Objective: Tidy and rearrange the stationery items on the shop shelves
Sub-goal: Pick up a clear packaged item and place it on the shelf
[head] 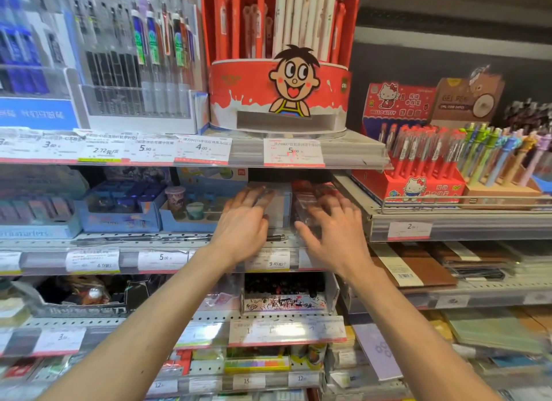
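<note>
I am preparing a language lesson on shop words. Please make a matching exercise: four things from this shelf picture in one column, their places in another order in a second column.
Things:
1. round red cardboard pen stand with cartoon boy
2. red Hello Kitty pen box
3. grey-white rectangular box
4. brown notebooks

Places:
A. under the left hand
B. top shelf, centre
C. right unit, below the 2.00 price tag
D. right shelf, behind a wire rail

Pairs: 1-B, 2-D, 3-A, 4-C

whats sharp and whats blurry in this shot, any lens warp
Head view: the red cartoon pen stand is fairly sharp; the left hand, right hand and clear boxes under them are smeared; shelf edges bow toward the frame corners.
</note>
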### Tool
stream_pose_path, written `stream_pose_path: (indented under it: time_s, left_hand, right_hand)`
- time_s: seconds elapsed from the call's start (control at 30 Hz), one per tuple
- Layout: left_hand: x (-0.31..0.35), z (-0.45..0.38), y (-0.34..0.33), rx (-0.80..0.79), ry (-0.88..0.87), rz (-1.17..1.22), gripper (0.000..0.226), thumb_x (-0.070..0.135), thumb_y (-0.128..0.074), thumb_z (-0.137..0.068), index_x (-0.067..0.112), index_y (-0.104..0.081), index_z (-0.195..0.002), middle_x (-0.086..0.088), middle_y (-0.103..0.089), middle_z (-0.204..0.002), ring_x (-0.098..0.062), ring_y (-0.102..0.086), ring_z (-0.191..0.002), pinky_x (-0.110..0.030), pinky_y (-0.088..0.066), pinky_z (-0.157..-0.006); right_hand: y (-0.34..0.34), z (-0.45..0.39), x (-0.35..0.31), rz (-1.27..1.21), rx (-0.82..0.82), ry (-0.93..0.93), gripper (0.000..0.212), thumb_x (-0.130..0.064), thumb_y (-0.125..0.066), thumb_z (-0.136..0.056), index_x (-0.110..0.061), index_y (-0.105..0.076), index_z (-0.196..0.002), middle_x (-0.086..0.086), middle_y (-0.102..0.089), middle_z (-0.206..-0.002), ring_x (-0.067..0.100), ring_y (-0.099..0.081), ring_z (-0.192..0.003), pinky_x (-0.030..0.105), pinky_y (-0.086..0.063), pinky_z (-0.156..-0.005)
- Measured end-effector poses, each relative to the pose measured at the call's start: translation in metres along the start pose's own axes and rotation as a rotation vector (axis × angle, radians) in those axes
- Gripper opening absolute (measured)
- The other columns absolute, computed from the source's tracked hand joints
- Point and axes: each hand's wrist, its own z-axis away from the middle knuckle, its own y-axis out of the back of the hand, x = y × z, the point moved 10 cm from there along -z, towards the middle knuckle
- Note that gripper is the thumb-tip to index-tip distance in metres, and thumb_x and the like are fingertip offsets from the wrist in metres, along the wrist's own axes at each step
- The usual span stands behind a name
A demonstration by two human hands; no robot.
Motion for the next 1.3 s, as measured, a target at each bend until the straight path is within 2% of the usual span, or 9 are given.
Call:
stream_pose_path:
  time_s: [0.13,0.27,0.5,0.67,0.8,0.97,1.1,1.2,1.3]
  left_hand:
    - [-0.001,0.000,-0.001,0.014,-0.014,0.011,0.060,0.017,-0.044,-0.093,0.023,-0.032,-0.152,-0.001,-0.030,-0.159,-0.026,-0.019,-0.148,-0.046,-0.022,-0.119]
    - [-0.003,0.000,-0.004,0.007,-0.009,0.029,0.060,0.016,-0.043,-0.092,0.023,-0.033,-0.151,-0.001,-0.031,-0.158,-0.026,-0.019,-0.148,-0.050,-0.025,-0.118]
    - [-0.002,0.001,-0.003,0.034,-0.021,0.065,0.059,0.014,-0.044,-0.092,0.021,-0.036,-0.150,-0.002,-0.032,-0.158,-0.026,-0.020,-0.148,-0.051,-0.026,-0.117]
    - [-0.004,0.007,0.002,0.106,-0.041,0.164,0.055,0.014,-0.048,-0.093,0.022,-0.043,-0.147,-0.005,-0.031,-0.159,-0.029,-0.023,-0.148,-0.048,-0.025,-0.120]
    - [-0.017,0.031,0.015,0.188,0.012,0.305,0.048,0.028,-0.050,-0.095,0.020,-0.048,-0.143,-0.004,-0.039,-0.153,-0.024,-0.031,-0.142,-0.045,-0.029,-0.116]
    - [-0.037,0.088,0.032,0.264,0.056,0.449,0.043,0.028,-0.052,-0.096,0.021,-0.050,-0.139,0.005,-0.047,-0.139,-0.010,-0.040,-0.133,-0.029,-0.032,-0.112]
    - [-0.069,0.140,0.026,0.275,0.168,0.553,0.036,0.024,-0.059,-0.098,0.025,-0.054,-0.133,0.012,-0.053,-0.126,-0.004,-0.054,-0.115,-0.018,-0.040,-0.097]
    - [-0.096,0.174,0.005,0.221,0.253,0.609,0.034,0.024,-0.060,-0.096,0.025,-0.056,-0.130,0.011,-0.055,-0.118,0.001,-0.056,-0.107,-0.007,-0.037,-0.091]
    - [-0.117,0.205,-0.020,0.168,0.351,0.646,0.032,0.024,-0.060,-0.096,0.025,-0.058,-0.128,0.011,-0.057,-0.117,0.006,-0.054,-0.107,-0.002,-0.035,-0.087]
  right_hand:
    - [-0.005,-0.007,0.003,-0.050,-0.060,0.012,0.056,-0.056,-0.033,-0.094,-0.027,-0.063,-0.130,0.004,-0.053,-0.144,0.028,-0.040,-0.139,0.049,-0.022,-0.119]
    - [-0.014,-0.011,0.004,-0.044,-0.106,-0.022,0.047,-0.050,-0.038,-0.100,-0.026,-0.056,-0.137,0.003,-0.055,-0.143,0.027,-0.043,-0.136,0.047,-0.026,-0.116]
    - [-0.018,-0.016,0.003,-0.026,-0.071,-0.066,0.051,-0.056,-0.038,-0.098,-0.026,-0.062,-0.131,0.004,-0.058,-0.138,0.028,-0.044,-0.134,0.049,-0.031,-0.113]
    - [-0.011,-0.011,0.004,-0.133,-0.030,-0.054,0.052,-0.057,-0.042,-0.096,-0.023,-0.059,-0.133,0.004,-0.057,-0.139,0.028,-0.044,-0.133,0.050,-0.031,-0.114]
    - [0.007,0.011,-0.001,-0.297,0.053,-0.042,0.049,-0.051,-0.049,-0.098,-0.018,-0.057,-0.134,0.002,-0.057,-0.135,0.022,-0.047,-0.128,0.041,-0.037,-0.107]
    - [0.011,0.061,-0.022,-0.556,0.053,-0.089,0.044,-0.047,-0.051,-0.098,-0.025,-0.052,-0.136,-0.011,-0.056,-0.129,0.005,-0.049,-0.121,0.027,-0.040,-0.100]
    - [-0.023,0.110,-0.045,-0.644,-0.065,-0.181,0.045,-0.050,-0.053,-0.095,-0.030,-0.053,-0.134,-0.018,-0.057,-0.119,-0.002,-0.055,-0.106,0.022,-0.044,-0.088]
    - [-0.058,0.143,-0.060,-0.697,-0.161,-0.277,0.048,-0.056,-0.050,-0.090,-0.033,-0.054,-0.132,-0.020,-0.059,-0.114,-0.004,-0.057,-0.100,0.008,-0.042,-0.081]
    - [-0.085,0.166,-0.073,-0.712,-0.233,-0.314,0.042,-0.053,-0.053,-0.093,-0.032,-0.056,-0.129,-0.017,-0.062,-0.107,-0.002,-0.060,-0.091,0.017,-0.052,-0.076]
